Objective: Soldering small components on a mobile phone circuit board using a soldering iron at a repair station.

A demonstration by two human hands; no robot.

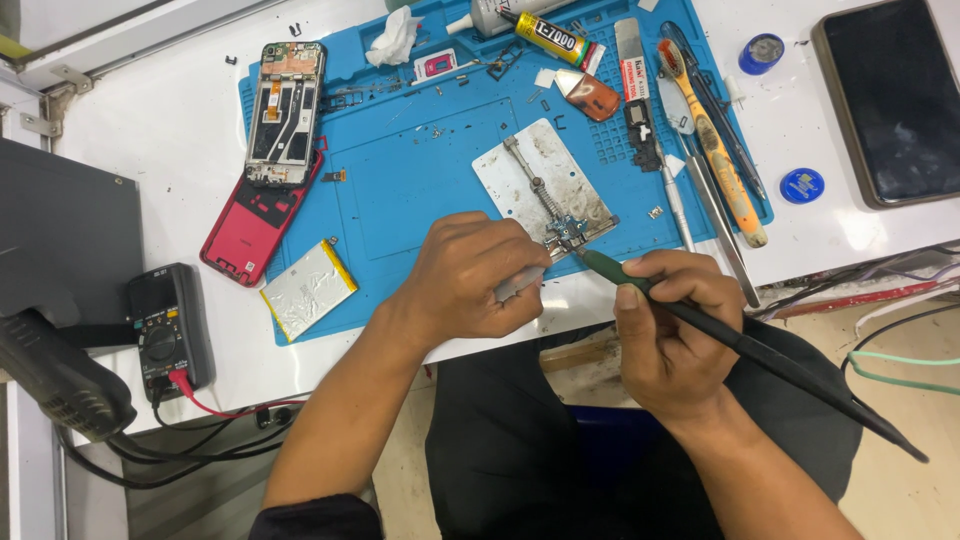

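My right hand point(672, 335) grips a black soldering iron point(760, 352) with a green collar; its tip touches a small circuit board point(570, 234) clamped at the near corner of a stained metal holder plate point(535, 180). My left hand point(468, 275) is closed around a thin silvery tool, likely tweezers point(519, 283), pointing toward the same board. Both hands sit at the front edge of the blue work mat point(420, 170).
On the mat's left lie an opened phone frame point(285, 110), a red back cover point(255, 222) and a silver battery point(308, 288). A multimeter point(168, 325) sits at the left. Glue tube, toothbrush and tools lie at the back right; a dark tablet point(893, 95) is far right.
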